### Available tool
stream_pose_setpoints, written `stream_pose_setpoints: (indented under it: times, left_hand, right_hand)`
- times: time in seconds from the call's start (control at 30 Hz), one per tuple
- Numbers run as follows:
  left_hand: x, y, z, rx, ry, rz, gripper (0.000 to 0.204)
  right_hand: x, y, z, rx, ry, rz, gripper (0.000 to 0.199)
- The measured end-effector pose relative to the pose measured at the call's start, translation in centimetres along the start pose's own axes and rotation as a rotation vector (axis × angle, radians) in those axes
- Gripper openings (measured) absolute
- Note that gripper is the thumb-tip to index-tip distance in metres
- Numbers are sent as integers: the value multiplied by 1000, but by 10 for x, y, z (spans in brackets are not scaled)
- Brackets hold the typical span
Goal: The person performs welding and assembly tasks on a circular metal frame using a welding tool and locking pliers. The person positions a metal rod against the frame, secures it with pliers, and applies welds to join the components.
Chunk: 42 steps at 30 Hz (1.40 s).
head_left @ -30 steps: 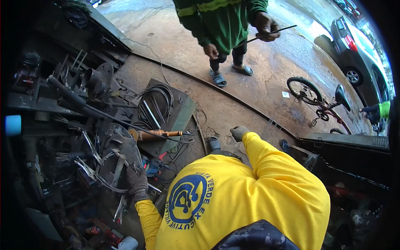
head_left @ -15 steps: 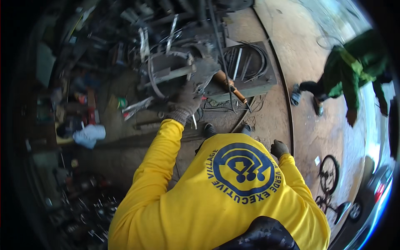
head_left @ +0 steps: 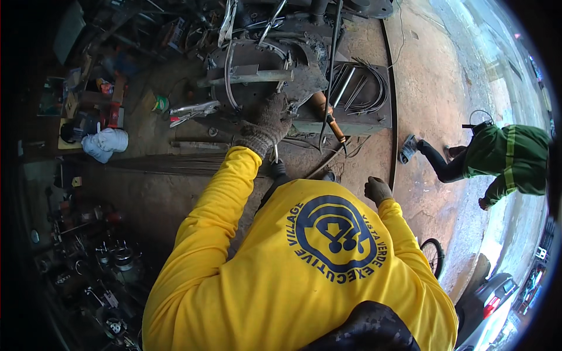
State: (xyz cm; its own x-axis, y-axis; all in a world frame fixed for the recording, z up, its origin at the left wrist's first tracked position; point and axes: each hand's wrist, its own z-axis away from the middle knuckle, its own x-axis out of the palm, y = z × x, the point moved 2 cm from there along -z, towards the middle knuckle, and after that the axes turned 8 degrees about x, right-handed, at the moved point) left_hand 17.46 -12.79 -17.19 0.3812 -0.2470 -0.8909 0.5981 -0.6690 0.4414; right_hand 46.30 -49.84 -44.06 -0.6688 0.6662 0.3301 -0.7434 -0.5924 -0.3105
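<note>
My left hand (head_left: 268, 123), in a dark knitted glove, is closed around locking pliers (head_left: 275, 153) at the near side of a curved metal workpiece. One metal handle end shows below the glove; my fingertips are partly hidden. The workpiece has a thin ring-like strip (head_left: 228, 76) and a flat bar (head_left: 246, 77) laid across it. More locking pliers (head_left: 196, 110) grip it on the left, and others stand at its far side. My gloved right hand (head_left: 379, 190) hangs beside my body, fingers curled, with nothing seen in it.
An orange-brown handled tool (head_left: 333, 124) with a black cable leans at the bench's near edge. Coiled rods (head_left: 374, 88) lie on the bench top. At right a person in a green jacket (head_left: 509, 158) walks near a bicycle wheel (head_left: 433, 257) and a car (head_left: 489, 301). Long thin rods (head_left: 158, 164) lie on the floor.
The view has shifted, moving the bench higher in the picture. The person in green has changed stride and position. My left hand stays at the pliers; my right hand remains curled at my side.
</note>
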Motion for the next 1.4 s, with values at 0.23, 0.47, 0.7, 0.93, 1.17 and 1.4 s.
stream_pose_setpoints:
  times: [0.23, 0.47, 0.7, 0.93, 1.17, 1.4]
  left_hand:
    - [21, -20, 5, 25, 98, 172, 59]
    - [8, -11, 13, -10, 58, 183, 61]
    - [17, -18, 9, 53, 65, 169, 66]
    - [-14, 6, 9, -29, 134, 436, 54]
    - [-34, 56, 26, -157, 284, 1450, 29]
    - [-33, 44, 17, -272, 623, 1684, 13]
  right_hand:
    - [-7, 27, -4, -8, 29, 166, 28]
    - [19, 38, 37, -6, 177, 324, 23]
    - [14, 26, 36, -1, 139, 249, 32]
    - [180, -70, 120, -311, -34, 390, 47]
    - [321, -129, 163, -702, -418, 742, 70]
    - [382, -135, 165, -365, -616, 858, 89]
